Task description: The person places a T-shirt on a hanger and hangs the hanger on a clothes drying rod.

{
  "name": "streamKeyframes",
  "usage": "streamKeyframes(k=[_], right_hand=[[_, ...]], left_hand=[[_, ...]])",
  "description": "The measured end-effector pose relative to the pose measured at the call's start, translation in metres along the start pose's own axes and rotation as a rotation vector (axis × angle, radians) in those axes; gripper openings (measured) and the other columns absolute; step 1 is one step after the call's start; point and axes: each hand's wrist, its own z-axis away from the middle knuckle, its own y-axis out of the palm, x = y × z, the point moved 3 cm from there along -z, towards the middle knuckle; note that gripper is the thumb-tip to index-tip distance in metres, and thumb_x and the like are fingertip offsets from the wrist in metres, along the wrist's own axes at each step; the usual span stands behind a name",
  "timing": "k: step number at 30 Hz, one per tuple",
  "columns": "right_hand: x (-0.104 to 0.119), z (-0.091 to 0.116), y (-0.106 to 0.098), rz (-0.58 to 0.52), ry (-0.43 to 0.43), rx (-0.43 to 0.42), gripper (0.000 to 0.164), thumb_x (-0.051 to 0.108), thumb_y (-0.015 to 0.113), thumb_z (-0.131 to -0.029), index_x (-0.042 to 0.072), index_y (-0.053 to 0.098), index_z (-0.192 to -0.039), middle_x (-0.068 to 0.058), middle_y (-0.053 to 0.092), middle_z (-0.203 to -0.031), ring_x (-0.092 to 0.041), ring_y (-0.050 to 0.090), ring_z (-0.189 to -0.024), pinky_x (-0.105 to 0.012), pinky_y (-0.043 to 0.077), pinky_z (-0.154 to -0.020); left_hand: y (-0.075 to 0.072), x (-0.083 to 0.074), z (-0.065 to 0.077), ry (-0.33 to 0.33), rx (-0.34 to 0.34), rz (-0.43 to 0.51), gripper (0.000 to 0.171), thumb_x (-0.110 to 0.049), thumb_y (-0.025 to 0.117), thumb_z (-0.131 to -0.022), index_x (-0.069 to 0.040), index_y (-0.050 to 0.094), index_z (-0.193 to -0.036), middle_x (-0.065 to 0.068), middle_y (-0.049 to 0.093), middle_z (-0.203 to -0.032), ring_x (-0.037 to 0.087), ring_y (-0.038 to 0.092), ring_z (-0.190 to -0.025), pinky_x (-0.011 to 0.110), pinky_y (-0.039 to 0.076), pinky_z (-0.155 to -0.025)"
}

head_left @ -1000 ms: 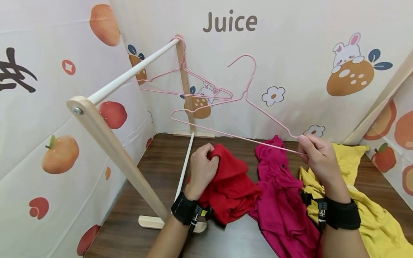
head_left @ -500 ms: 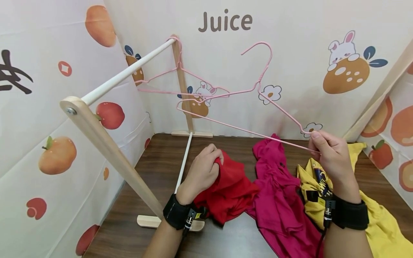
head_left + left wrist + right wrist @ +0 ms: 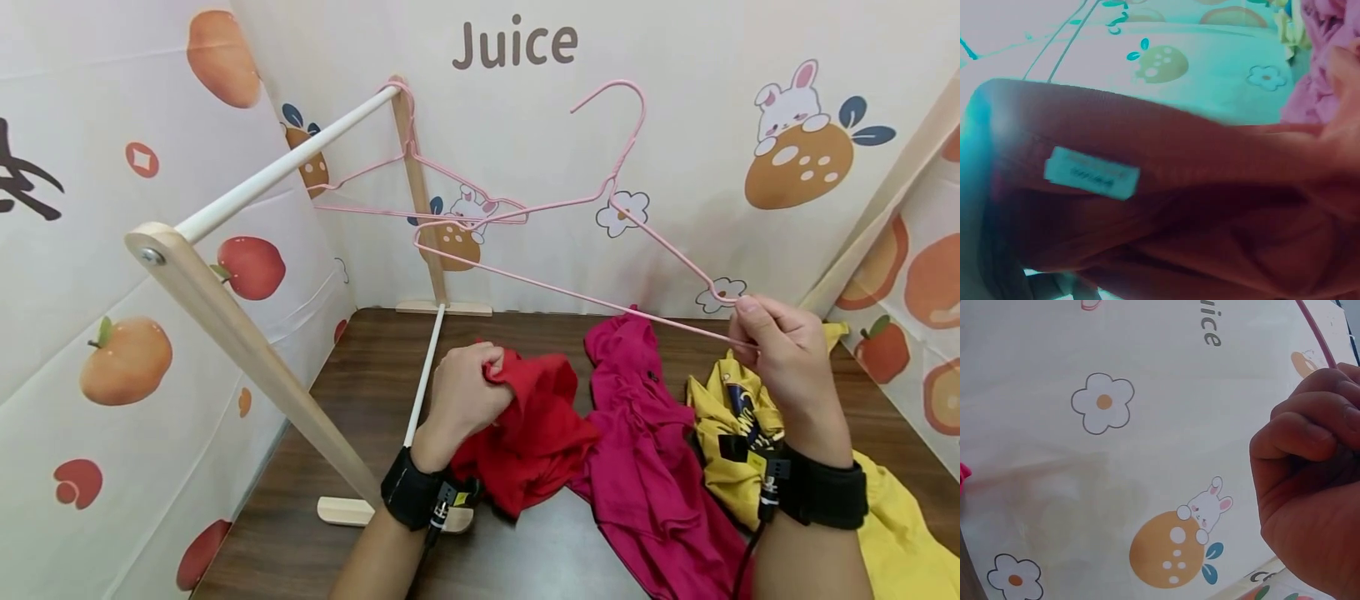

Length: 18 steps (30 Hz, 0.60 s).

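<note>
My left hand (image 3: 468, 392) grips the edge of a red garment (image 3: 543, 454), which lies crumpled on the table with that edge raised. In the left wrist view, the cloth (image 3: 1222, 156) fills the foreground, and a pale label (image 3: 1092, 174) shows on it. My right hand (image 3: 791, 358) pinches the right corner of a pink wire hanger (image 3: 613, 179) between thumb and fingers. The hanger is held up in the air, its hook uppermost and its left end near the rack. Curled fingers (image 3: 1297, 434) and a piece of pink wire (image 3: 1318, 334) appear in the right wrist view.
To the left stands a wooden rack with a white top bar (image 3: 288, 162). Pink hanger wire (image 3: 409, 150) hangs at the bar's far end. A magenta garment (image 3: 648, 467) and a yellow garment (image 3: 900, 525) lie on the table to the right. A printed cloth backdrop (image 3: 675, 50) rises behind.
My right hand has moved right and slightly up, carrying the hanger with it. The left hand has kept hold of the red garment, turning slightly, and more of the raised edge shows.
</note>
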Motion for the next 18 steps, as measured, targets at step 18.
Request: streamKeyframes(k=[18], right_hand=[[0.033, 0.023, -0.036, 0.073, 0.007, 0.068, 0.039, -0.015, 0.038, -0.101, -0.003, 0.05, -0.065, -0.001, 0.036, -0.057, -0.009, 0.027, -0.045, -0.028, 0.011, -0.043]], left_hand=[[-0.022, 0.031, -0.019, -0.123, -0.342, 0.011, 0.022, -0.001, 0.055, -0.078, -0.012, 0.074, -0.08, 0.006, 0.068, -0.088, 0.025, 0.062, -0.075, 0.041, 0.049, -0.066]])
